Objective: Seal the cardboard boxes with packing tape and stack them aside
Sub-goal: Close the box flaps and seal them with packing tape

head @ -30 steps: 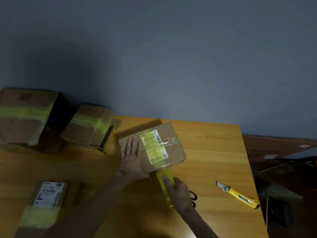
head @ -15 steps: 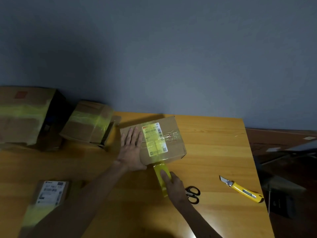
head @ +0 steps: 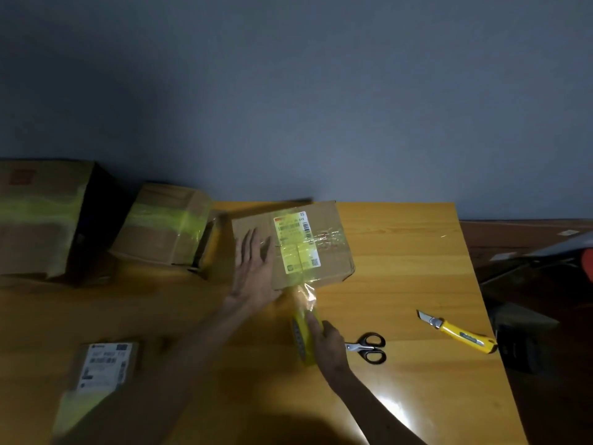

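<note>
A small cardboard box (head: 330, 229) with a label lies in the middle of the wooden table (head: 401, 268); a strip of yellowish tape runs over its top and down the near side. My left hand (head: 253, 268) presses flat on the box's left part, fingers straight. My right hand (head: 327, 340) grips the yellow tape roll (head: 301, 335) just in front of the box, and the tape stretches from the roll up to the box's near edge.
Two taped boxes (head: 167, 226) (head: 41, 216) stand at the back left. Another labelled box (head: 99, 370) lies at the near left. Black-handled scissors (head: 369, 347) lie right of my right hand, and a yellow utility knife (head: 459, 332) sits near the table's right edge.
My right hand has drawn the tape roll a little toward me, away from the box, lengthening the free strip. The left hand stays pressed on the box.
</note>
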